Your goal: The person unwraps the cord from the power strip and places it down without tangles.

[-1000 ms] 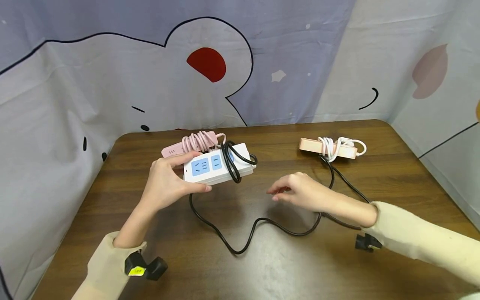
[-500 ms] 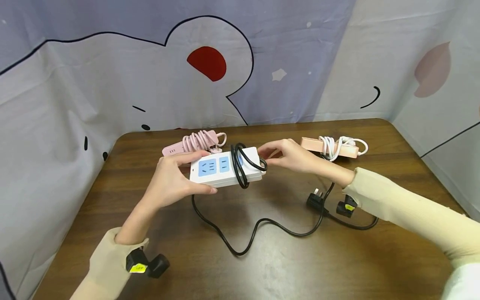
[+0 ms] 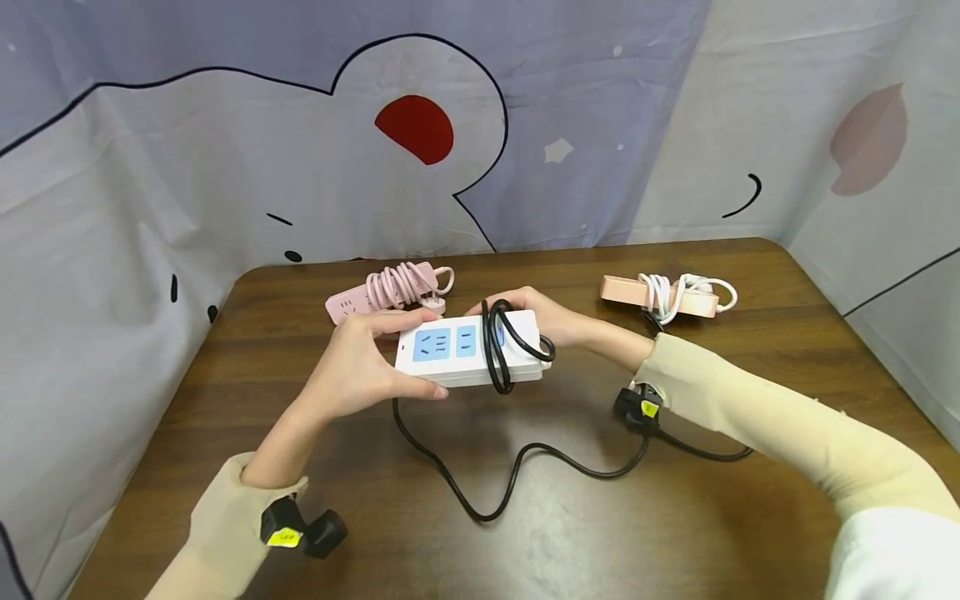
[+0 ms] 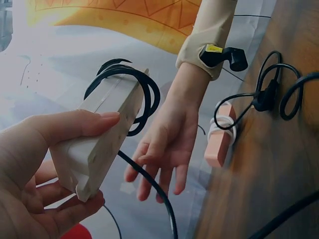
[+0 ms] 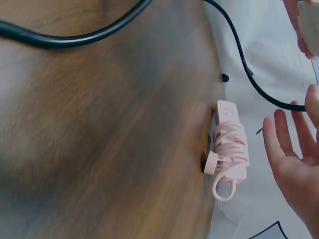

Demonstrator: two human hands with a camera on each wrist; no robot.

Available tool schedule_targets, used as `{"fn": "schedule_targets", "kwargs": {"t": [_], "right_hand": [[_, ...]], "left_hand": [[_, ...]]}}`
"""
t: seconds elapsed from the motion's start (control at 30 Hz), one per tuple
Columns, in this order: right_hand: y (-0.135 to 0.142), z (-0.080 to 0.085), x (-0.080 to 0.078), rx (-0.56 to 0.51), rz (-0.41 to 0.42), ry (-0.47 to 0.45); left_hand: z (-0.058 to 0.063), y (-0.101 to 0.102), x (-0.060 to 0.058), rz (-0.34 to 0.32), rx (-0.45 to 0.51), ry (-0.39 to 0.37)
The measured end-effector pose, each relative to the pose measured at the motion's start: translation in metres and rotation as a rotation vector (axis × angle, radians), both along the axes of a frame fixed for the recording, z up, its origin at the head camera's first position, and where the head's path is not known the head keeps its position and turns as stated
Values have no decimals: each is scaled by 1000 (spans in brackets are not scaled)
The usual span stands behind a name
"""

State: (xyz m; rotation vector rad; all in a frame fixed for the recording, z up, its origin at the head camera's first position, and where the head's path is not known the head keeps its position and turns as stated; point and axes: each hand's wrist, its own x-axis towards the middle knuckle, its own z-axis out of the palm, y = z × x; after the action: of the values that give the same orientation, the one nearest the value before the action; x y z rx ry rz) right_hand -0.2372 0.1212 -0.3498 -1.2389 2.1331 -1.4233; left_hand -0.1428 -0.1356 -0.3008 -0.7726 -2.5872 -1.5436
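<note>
A white power strip with blue socket panels is raised above the table, gripped at its left end by my left hand, thumb along the near edge and fingers on the far edge. Several loops of black cord wrap its right end. Behind that end is my right hand, partly hidden in the head view. The left wrist view shows this right hand with fingers spread and nothing in them, apart from the strip. From the strip, the cord passes by the right fingertips in the right wrist view.
At the back left of the wooden table lies a pink power strip with its cord wound round it. A peach power strip with a white cord lies back right. The black plug rests below the right wrist.
My right hand has moved left and away from me, ending behind the strip's right end. My left hand has carried the white power strip slightly right and nearer.
</note>
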Motion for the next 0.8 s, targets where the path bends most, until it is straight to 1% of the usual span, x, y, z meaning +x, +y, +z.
{"fn": "schedule_targets", "kwargs": {"t": [0.1, 0.2, 0.23, 0.4, 0.47, 0.57, 0.7, 0.8], "right_hand": [[-4, -1, 1, -3, 8, -7], [-6, -1, 2, 1, -12, 5], [-6, -1, 2, 2, -29, 3], [-3, -3, 3, -24, -150, -76], [-3, -4, 3, -37, -179, -96], [-3, -6, 4, -56, -169, -72], [-6, -6, 6, -105, -137, -4], [-6, -7, 7, -144, -158, 17]], "left_hand": [[0, -1, 1, -3, 3, -9], [-1, -2, 1, -2, 3, -3], [-1, -3, 1, 1, 3, 1], [-2, -6, 1, 2, 18, 17], [-2, -7, 1, 1, 25, 15], [-2, -7, 1, -3, 30, 16], [-3, -7, 1, -6, 38, 15], [-3, -7, 1, -8, 44, 14]]}}
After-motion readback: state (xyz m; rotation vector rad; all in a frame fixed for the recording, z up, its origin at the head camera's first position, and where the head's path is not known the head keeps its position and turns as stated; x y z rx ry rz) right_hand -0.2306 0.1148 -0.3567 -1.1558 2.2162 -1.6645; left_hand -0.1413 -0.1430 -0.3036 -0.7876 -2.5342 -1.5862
